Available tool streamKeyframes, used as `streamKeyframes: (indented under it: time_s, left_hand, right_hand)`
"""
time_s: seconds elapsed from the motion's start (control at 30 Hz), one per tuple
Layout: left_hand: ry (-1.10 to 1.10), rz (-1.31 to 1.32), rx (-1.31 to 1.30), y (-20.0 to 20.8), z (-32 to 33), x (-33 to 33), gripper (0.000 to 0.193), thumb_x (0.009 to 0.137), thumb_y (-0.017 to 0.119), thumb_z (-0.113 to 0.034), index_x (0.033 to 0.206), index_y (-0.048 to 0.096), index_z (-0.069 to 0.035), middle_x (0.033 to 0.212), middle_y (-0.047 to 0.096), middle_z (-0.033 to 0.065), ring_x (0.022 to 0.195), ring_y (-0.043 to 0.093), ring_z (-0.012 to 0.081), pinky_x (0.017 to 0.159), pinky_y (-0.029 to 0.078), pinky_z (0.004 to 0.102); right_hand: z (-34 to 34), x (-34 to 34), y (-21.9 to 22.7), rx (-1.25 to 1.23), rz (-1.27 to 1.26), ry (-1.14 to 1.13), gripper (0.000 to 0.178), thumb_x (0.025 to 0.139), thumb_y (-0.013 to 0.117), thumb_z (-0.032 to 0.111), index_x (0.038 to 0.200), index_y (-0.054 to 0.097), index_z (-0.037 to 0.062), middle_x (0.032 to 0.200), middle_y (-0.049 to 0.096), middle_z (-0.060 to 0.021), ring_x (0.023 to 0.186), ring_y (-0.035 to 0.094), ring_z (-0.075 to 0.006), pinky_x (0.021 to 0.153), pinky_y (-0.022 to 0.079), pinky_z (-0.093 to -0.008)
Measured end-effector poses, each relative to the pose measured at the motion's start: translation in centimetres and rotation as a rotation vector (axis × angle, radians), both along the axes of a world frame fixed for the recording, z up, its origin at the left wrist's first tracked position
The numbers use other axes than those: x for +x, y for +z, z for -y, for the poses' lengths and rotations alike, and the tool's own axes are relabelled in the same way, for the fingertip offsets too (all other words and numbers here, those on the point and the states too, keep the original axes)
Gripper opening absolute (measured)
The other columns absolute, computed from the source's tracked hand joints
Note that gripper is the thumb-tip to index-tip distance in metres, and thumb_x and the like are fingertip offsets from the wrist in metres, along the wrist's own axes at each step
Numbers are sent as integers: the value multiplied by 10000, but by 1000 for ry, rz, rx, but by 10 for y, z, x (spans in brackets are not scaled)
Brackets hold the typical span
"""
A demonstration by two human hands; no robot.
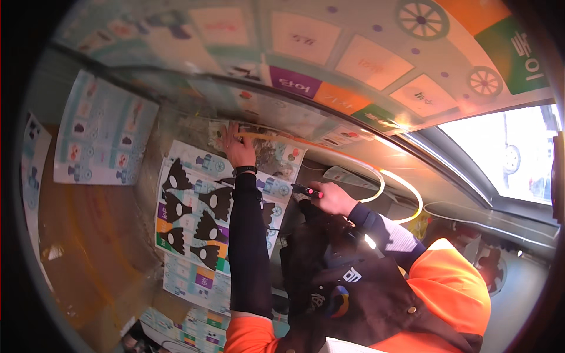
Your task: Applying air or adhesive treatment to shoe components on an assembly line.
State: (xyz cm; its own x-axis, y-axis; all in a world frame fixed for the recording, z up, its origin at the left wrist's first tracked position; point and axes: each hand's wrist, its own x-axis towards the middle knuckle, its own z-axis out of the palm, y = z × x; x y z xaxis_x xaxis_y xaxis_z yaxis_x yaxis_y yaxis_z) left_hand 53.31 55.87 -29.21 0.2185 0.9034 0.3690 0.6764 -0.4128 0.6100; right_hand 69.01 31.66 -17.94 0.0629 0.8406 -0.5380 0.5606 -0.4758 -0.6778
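Note:
My left hand (239,150) reaches forward to the worn, stained surface at the back, a dark band round its wrist. Its fingers close at the end of a thin, orange-lit flexible tube (329,148); the exact grip is small and unclear. From there the tube runs right and loops back near my right hand (335,199). That hand is wrapped round a black hand tool (307,190) with pink-red parts on its handle; its working end is hard to make out. Beneath my left forearm lies a printed sheet (197,187) with several black fork-like shapes.
Overhead slopes a large printed panel (365,62) with wheel pictures. More printed sheets hang at the left (103,132) and lie lower down (185,282). A bright window (506,156) is at the right, with a thin white cable (471,219) below it. A brownish curved surface (88,235) stands left.

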Motion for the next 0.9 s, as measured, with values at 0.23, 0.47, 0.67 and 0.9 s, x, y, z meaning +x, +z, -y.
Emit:
streamKeyframes:
  time_s: [0.23,0.47,0.67,0.9]
  left_hand:
    - [11,58,-18,2,-6,15,278,965,515,-199,1146,657,-44,1270,601,143,1277,471,350,1102,323,494]
    - [42,218,-33,-1,-13,17,273,940,503,-136,1134,666,-35,1270,609,140,1213,548,313,1000,437,442]
    - [210,581,-78,43,-10,21,304,950,490,-127,1157,662,15,1126,683,137,896,646,195,781,493,302]
    - [306,677,-262,44,1,-10,317,956,469,-122,1162,655,29,1109,683,85,863,617,180,800,488,303]
  right_hand:
    - [-16,18,-9,-32,-35,-9,372,799,503,167,1145,591,60,908,649,-271,894,615,-453,784,490,-515]
    - [-32,15,-23,15,-68,-44,395,777,499,135,1150,593,46,919,647,-278,914,610,-459,800,490,-510]
    - [-37,26,-14,16,-116,-24,372,788,543,174,1129,610,40,965,648,-267,936,606,-458,799,489,-508]
    - [-39,19,-7,16,-97,18,355,768,549,181,1087,612,38,905,637,-293,891,607,-463,788,475,-531]
